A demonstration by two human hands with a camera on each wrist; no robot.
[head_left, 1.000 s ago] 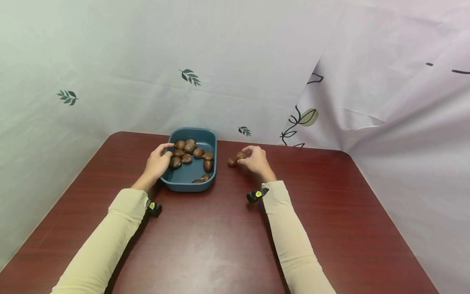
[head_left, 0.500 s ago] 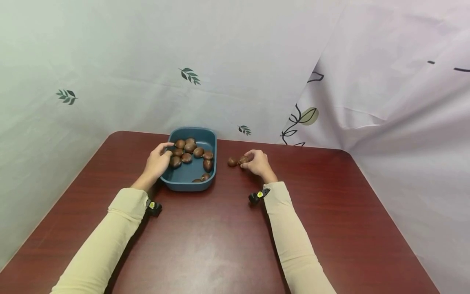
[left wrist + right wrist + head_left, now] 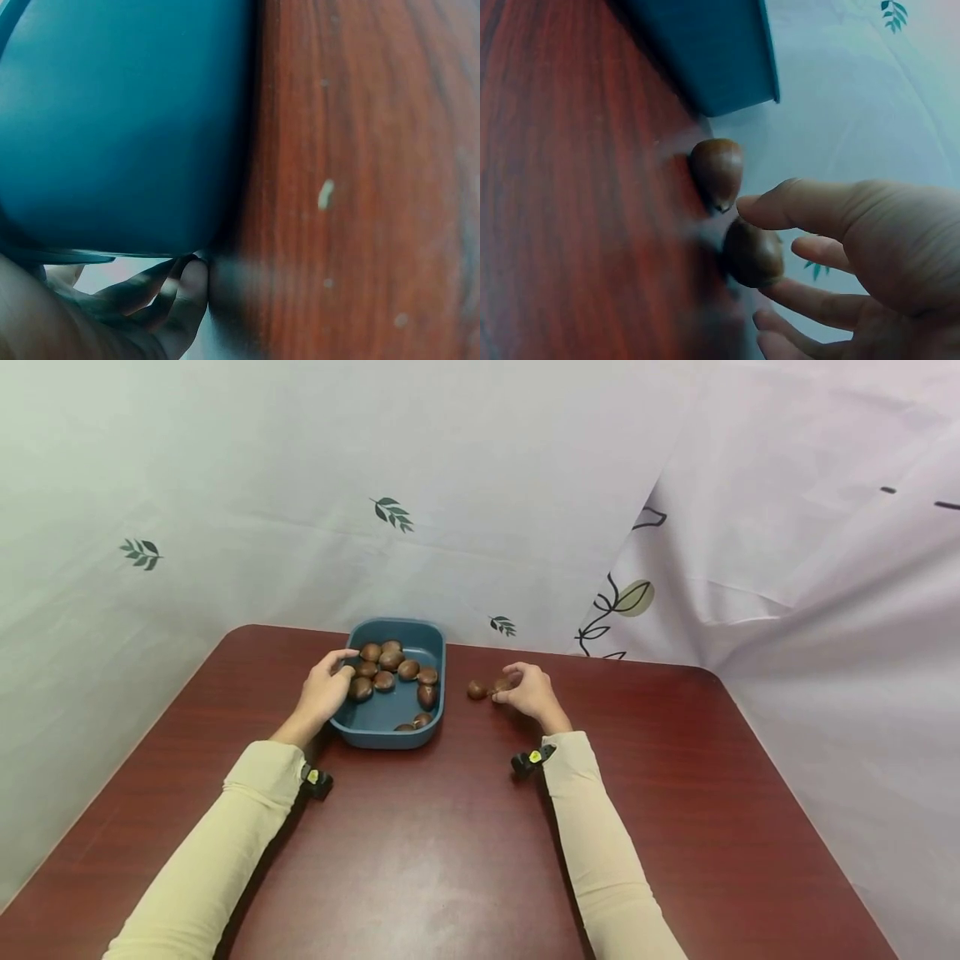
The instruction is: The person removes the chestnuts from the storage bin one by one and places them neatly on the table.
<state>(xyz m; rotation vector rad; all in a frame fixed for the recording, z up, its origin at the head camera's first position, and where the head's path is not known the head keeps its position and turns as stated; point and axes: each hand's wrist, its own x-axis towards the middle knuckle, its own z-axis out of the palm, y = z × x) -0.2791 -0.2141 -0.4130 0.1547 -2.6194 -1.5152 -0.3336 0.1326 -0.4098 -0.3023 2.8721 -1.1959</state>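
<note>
A blue plastic bin (image 3: 386, 740) holding several brown chestnuts (image 3: 391, 660) stands toward the back of the table. My left hand (image 3: 321, 693) grips its left side, thumb and index finger at the rim; in the left wrist view, the other fingers (image 3: 187, 296) lie against the outer side wall, down near the tabletop. Right of the bin, my right hand (image 3: 531, 693) pinches a chestnut (image 3: 754, 253) between thumb and fingers, at the table surface. Another chestnut (image 3: 477, 690) lies just left of it, close to the thumb tip in the right wrist view.
The dark red wooden table (image 3: 420, 860) has rounded back corners. A pale cloth backdrop (image 3: 480, 485) with leaf prints hangs right behind its back edge and along both sides. Small black cameras (image 3: 527, 762) sit on both wrists.
My right hand has moved slightly right with its chestnut, which now sits lower beside the other one. My left hand has stayed on the bin.
</note>
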